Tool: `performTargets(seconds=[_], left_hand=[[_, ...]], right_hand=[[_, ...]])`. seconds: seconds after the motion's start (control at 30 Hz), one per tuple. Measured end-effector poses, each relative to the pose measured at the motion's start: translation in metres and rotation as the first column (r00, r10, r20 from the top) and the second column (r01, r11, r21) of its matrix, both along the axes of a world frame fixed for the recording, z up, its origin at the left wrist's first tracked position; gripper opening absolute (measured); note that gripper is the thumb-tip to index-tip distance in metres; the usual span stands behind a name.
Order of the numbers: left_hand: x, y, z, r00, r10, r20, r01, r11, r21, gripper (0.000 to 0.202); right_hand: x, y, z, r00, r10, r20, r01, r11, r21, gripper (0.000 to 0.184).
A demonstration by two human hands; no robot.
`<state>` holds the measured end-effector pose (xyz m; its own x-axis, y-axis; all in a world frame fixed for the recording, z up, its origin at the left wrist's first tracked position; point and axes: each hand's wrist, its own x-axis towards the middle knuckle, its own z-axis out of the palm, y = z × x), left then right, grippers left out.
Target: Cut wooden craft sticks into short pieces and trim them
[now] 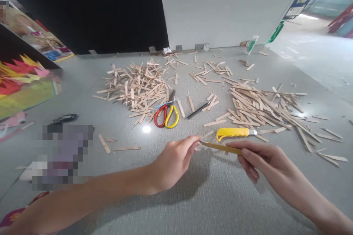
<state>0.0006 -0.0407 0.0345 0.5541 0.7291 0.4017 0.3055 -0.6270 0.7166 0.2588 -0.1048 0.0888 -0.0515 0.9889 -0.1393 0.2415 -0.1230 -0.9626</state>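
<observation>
A: Logging the head view. What do I have in hand?

B: My right hand is closed around a slim yellow cutter, held low over the grey floor. My left hand pinches the cutter's front tip between thumb and forefinger.

A: Surface?

B: Smooth and grey, with one bright glint of light. A yellow-handled knife lies flat just beyond the cutter. Farther out I note scissors with one red loop and one yellow, and a black pen near them. Two heaps of wooden sticks: the left heap touches the scissors' blades, the right heap spreads wide. Loose sticks lie scattered between the two.

A: Room?

B: A white panel and a black panel stand upright at the far edge, with small metal brackets at their base. Coloured paper shapes lie far left. Open floor runs on to the right.
</observation>
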Motion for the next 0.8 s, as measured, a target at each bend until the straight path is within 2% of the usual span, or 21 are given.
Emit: performTargets(seconds=[0.13,0.27,0.37,0.5,0.6,0.7,0.8], left_hand=[[0.003,0.003,-0.001,0.994,0.093,0.056,-0.084,0.986,-0.147,0.025],[0.003,0.006,-0.001,0.991,0.132,0.019,-0.123,0.959,-0.256,0.024],[-0.001,0.007,-0.003,0.992,0.113,-0.061,-0.123,0.976,-0.182,0.024],[-0.008,0.007,-0.007,0.969,-0.027,-0.244,0.031,0.999,0.015,0.028],[-0.009,0.006,-0.006,0.969,-0.052,-0.24,0.056,0.998,0.011,0.028],[-0.006,0.009,-0.002,0.99,0.003,-0.144,-0.022,0.992,-0.127,0.024],[0.0,0.012,0.006,0.999,0.037,0.0,-0.034,0.922,-0.385,0.022]], right_hand=[[-0.022,-0.017,-0.012,0.991,-0.014,-0.131,0.006,0.998,-0.061,0.059],[-0.037,-0.033,-0.023,0.979,0.011,-0.204,-0.039,0.99,-0.137,0.062],[-0.035,-0.031,-0.021,0.99,0.019,-0.138,-0.032,0.995,-0.096,0.063],[-0.019,-0.014,-0.008,0.998,-0.055,-0.024,0.055,0.998,0.013,0.058],[-0.006,-0.002,0.001,0.992,-0.126,0.016,0.124,0.988,0.092,0.057],[-0.001,0.001,0.008,0.987,-0.139,0.08,0.124,0.977,0.172,0.054],[-0.003,-0.004,0.014,0.984,-0.148,0.097,0.12,0.962,0.246,0.046]])
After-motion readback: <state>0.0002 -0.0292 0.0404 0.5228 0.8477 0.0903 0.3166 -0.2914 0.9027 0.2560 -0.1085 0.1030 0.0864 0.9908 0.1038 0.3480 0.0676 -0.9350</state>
